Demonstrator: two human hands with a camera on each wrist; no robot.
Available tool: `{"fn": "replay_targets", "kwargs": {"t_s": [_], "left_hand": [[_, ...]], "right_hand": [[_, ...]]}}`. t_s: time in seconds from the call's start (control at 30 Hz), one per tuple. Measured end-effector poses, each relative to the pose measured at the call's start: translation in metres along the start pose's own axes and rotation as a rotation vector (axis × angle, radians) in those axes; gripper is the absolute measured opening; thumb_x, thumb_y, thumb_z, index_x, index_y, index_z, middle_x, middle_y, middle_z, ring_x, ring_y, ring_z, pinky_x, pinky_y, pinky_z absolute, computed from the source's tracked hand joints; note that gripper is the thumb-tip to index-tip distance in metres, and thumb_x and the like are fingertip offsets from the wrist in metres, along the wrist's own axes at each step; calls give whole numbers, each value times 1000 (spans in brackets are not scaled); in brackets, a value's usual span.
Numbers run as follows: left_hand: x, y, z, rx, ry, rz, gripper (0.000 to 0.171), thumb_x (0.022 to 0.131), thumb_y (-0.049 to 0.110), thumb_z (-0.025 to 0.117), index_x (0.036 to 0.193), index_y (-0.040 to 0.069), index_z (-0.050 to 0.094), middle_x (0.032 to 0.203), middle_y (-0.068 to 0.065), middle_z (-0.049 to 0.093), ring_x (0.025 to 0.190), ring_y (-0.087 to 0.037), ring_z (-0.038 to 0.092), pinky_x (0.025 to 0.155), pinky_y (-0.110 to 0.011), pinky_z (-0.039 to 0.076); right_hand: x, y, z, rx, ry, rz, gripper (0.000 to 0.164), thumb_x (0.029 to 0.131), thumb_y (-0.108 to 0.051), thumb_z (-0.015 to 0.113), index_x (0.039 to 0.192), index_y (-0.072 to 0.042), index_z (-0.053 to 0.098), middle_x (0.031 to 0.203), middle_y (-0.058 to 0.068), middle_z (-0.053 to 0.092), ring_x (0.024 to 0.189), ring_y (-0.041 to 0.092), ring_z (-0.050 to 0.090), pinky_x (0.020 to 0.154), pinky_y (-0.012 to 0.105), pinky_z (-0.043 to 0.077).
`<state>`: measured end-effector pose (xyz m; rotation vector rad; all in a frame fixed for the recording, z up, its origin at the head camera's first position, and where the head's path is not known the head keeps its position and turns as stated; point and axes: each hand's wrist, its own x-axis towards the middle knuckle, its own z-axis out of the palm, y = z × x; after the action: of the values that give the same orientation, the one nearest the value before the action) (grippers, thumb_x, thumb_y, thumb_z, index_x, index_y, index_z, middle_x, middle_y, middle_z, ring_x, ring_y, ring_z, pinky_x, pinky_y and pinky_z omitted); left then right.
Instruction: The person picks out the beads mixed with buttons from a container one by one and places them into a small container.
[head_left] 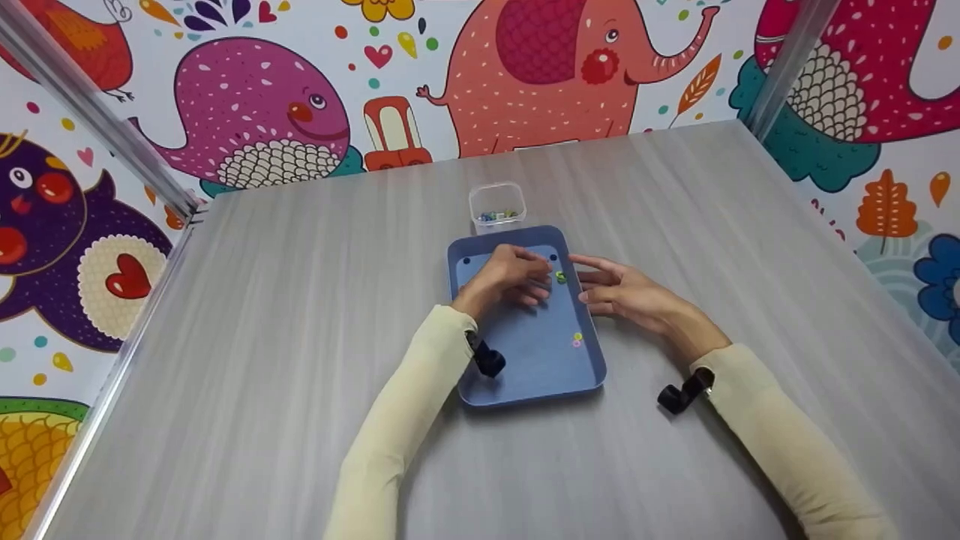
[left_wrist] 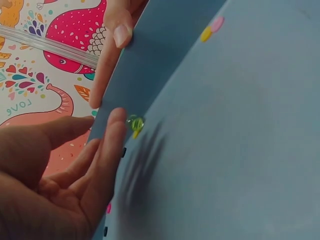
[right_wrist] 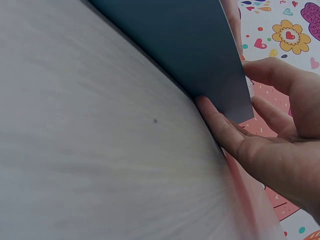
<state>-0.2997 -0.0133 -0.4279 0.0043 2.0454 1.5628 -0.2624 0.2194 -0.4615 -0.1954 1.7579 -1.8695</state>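
A blue rectangular tray (head_left: 532, 367) lies on the table in front of me. My left hand (head_left: 514, 274) hovers over its far part, fingers loosely extended towards the right wall and nothing held. Close to those fingertips, a clear green bead (left_wrist: 136, 122) sits with a small yellow piece (left_wrist: 136, 134) along that wall. Nearer me on the same side lie a yellow piece (left_wrist: 206, 34) and a pink piece (left_wrist: 217, 23), side by side. Outside the tray, my right hand (head_left: 626, 292) touches the right wall with extended fingers, its thumb (right_wrist: 272, 70) at the rim.
Just beyond the tray stands a clear plastic box (head_left: 498, 202) with several small coloured beads at its bottom. Dark round spots (head_left: 466, 261) mark the tray's far corners. The grey table (head_left: 300, 337) ends at walls printed with cartoon animals.
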Motion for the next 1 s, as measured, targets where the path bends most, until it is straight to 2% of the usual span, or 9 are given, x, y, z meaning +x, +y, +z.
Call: {"fn": "replay_targets", "kwargs": {"t_s": [0.2, 0.5, 0.73, 1.0], "left_hand": [[1, -1, 4, 2, 0, 5, 31, 97, 18, 66, 122, 0, 65, 104, -16, 76, 61, -13, 71, 56, -27, 63], [5, -2, 11, -22, 9, -36, 32, 95, 10, 64, 126, 2, 62, 98, -15, 75, 58, -13, 69, 54, -26, 62], [7, 0, 14, -23, -5, -48, 37, 94, 7, 65, 130, 1, 59, 104, -20, 75, 56, -14, 69, 53, -28, 62], [9, 7, 15, 32, 5, -57, 32, 94, 8, 66, 125, 2, 63, 96, -16, 76, 55, -15, 69, 52, -28, 62]], "right_hand": [[0, -1, 0, -2, -9, -1, 78, 95, -3, 66, 159, -17, 25, 161, 22, 31, 138, 30, 49, 101, 30, 57], [0, 0, -1, 6, -4, -3, 78, 95, -1, 65, 160, -17, 25, 161, 22, 30, 133, 25, 52, 100, 30, 57], [0, 2, -1, 4, -14, -11, 79, 94, -3, 66, 160, -16, 24, 161, 23, 31, 132, 24, 54, 99, 29, 58], [-1, 1, -1, 10, -18, -23, 77, 95, -2, 65, 160, -15, 24, 160, 23, 31, 131, 23, 54, 99, 29, 58]]}}
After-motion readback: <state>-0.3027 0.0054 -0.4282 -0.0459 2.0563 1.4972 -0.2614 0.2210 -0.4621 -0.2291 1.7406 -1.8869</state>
